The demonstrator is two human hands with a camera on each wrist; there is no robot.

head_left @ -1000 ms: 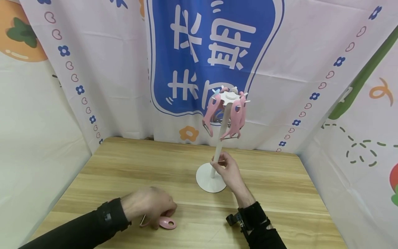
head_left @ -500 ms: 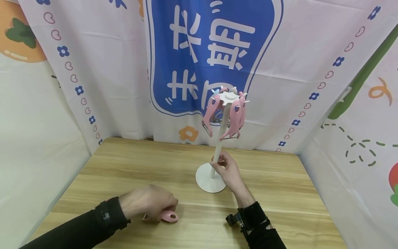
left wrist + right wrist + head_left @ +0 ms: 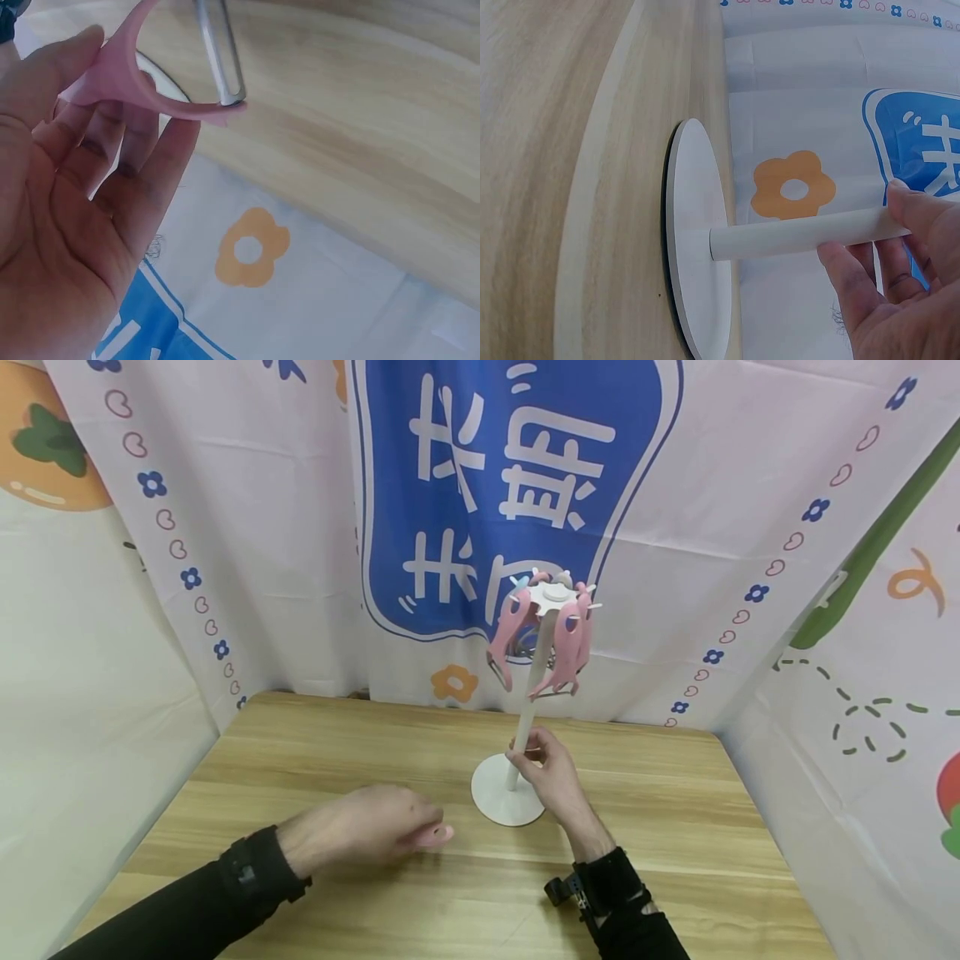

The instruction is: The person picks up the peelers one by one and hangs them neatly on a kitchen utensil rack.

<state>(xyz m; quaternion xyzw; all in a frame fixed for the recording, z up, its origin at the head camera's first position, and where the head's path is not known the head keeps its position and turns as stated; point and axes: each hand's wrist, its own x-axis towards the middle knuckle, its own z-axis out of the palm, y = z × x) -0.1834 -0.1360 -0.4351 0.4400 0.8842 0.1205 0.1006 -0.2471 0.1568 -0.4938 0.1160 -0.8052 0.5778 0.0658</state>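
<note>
A pink Y-shaped peeler (image 3: pixel 435 836) is held in my left hand (image 3: pixel 367 827), above the table left of the stand. In the left wrist view, thumb and fingers pinch the peeler (image 3: pixel 112 75) by its pink body, and its metal blade (image 3: pixel 219 52) shows bare. My right hand (image 3: pixel 555 777) grips the lower pole of a white stand (image 3: pixel 527 727), thumb on one side and fingers on the other. The stand's round base (image 3: pixel 697 225) rests on the table. Several pink peelers (image 3: pixel 510 627) hang from hooks round the stand's top (image 3: pixel 553 595); those at the back are partly hidden.
The wood-grain table (image 3: pixel 322 752) reaches back to a printed cloth (image 3: pixel 300 635) with a blue panel. Similar cloth hangs at the left and right sides. The loaded stand top rises well above the table, in front of the back cloth.
My left hand has lifted the peeler off the table and carried it up and rightward, nearer the stand. My right hand and the stand stay where they were.
</note>
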